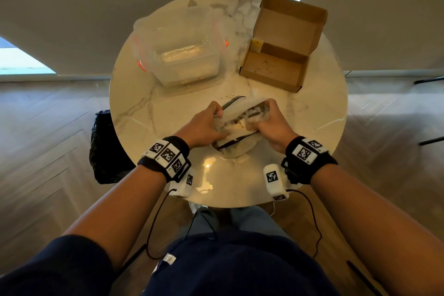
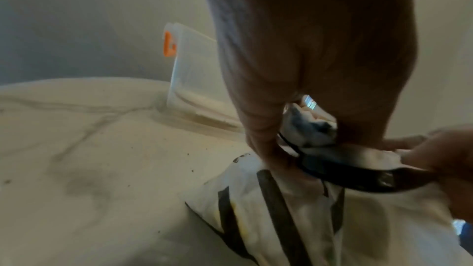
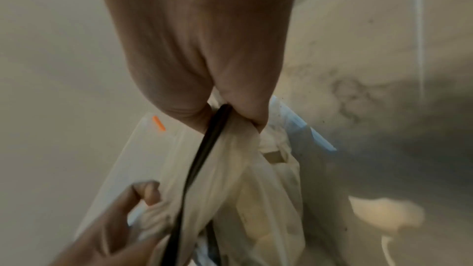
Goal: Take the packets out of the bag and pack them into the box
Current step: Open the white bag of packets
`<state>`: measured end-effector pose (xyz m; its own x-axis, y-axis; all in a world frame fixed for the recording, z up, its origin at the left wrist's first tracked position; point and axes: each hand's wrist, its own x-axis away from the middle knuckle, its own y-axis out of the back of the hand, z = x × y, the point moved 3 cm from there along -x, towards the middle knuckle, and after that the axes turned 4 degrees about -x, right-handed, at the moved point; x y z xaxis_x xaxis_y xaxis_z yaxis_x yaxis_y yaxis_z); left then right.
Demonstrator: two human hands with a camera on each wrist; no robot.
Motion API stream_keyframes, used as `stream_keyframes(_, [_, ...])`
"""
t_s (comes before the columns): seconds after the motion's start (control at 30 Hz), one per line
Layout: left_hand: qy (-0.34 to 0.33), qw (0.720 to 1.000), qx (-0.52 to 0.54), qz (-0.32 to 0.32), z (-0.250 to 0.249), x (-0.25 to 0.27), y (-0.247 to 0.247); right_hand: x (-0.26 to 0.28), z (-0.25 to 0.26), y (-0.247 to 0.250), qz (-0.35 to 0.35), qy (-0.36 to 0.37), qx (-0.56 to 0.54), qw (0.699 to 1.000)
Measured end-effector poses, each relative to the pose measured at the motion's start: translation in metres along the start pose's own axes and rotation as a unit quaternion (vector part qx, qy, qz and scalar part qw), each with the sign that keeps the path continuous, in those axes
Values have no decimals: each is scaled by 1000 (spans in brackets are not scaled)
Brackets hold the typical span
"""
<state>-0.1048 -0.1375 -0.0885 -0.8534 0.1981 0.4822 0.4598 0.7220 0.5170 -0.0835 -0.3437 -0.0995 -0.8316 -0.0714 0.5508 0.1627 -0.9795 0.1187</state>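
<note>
Both hands work at a white bag (image 1: 236,125) with black trim lying on the round marble table (image 1: 149,108). The left hand (image 1: 204,125) has its fingers curled into the bag's near-left edge, gripping the fabric, and the right hand (image 1: 270,121) clenches the opposite edge along with a black strap (image 3: 204,149) that runs out between its thumb and fingers. Between the two hands the mouth of the bag gapes, and pale shapes show inside it (packets, most likely, though the wrist views are too blurred to count or read them). The fingertips of both hands are buried in folds of cloth and cannot be made out. Beyond the right hand, well apart from it, a cardboard box (image 1: 276,68) stands with its lid flipped back; something small and yellow sits at its left inner wall, too small to identify. Beyond the left hand is a clear plastic container (image 1: 182,55) with orange clips, its contents hazy behind the plastic.
</note>
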Motion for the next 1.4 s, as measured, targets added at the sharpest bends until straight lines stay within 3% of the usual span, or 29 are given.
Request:
stream_keyframes(0.17, [65,995,13,-81,15,-4,8,3,-2,-1,46,-109,-181,976])
stream_keyframes(0.23, [76,989,102,-81,15,-8,5,0,-12,3,60,-140,-241,958])
stream_keyframes(0.33, [105,953,280,-56,9,-11,0,1,-19,3,82,-164,-276,944])
stream_keyframes(0.4, [128,914,383,-30,5,-12,-3,0,-20,0,96,-142,-229,958])
stream_keyframes(0.47, [149,862,484,25,3,-12,-5,-5,-21,0,68,-104,-106,987])
stream_keyframes(0.5, [149,855,494,44,4,-12,-4,-8,-23,3,42,-88,-24,995])
stream_keyframes(0.57, [127,898,419,41,10,-14,-1,-13,-25,11,-9,-58,149,987])
stream_keyframes(0.67, [52,988,146,-23,22,-14,6,-10,-10,16,-19,17,252,967])
stream_keyframes(0.7, [18,998,29,-49,26,-14,8,-9,-7,16,-12,31,259,965])
stream_keyframes(0.77, [-47,984,-146,-89,32,-13,8,-9,-8,15,3,16,269,963])
stream_keyframes(0.83, [-42,979,-177,-90,32,-11,6,-8,-13,14,10,-8,264,965])
stream_keyframes(0.9, [-22,990,-129,-57,32,-11,4,-8,-17,12,17,-14,205,979])
stream_keyframes(1.03, [-19,997,63,-37,24,-8,10,-3,-15,9,39,-36,-56,997])
stream_keyframes(1.1, [1,977,214,-11,21,-7,11,-2,-13,10,37,-35,-108,993])
stream_keyframes(1.2, [55,908,414,19,20,-7,7,1,-17,7,15,-71,-126,989])
stream_keyframes(1.27, [115,870,480,0,25,-8,-2,5,-27,2,26,-110,-137,984])
stream_keyframes(1.33, [144,865,479,-32,30,-10,-14,8,-34,-3,20,-145,-146,978])
stream_keyframes(1.4, [150,880,447,-55,35,-12,-23,9,-34,-10,25,-161,-173,971])
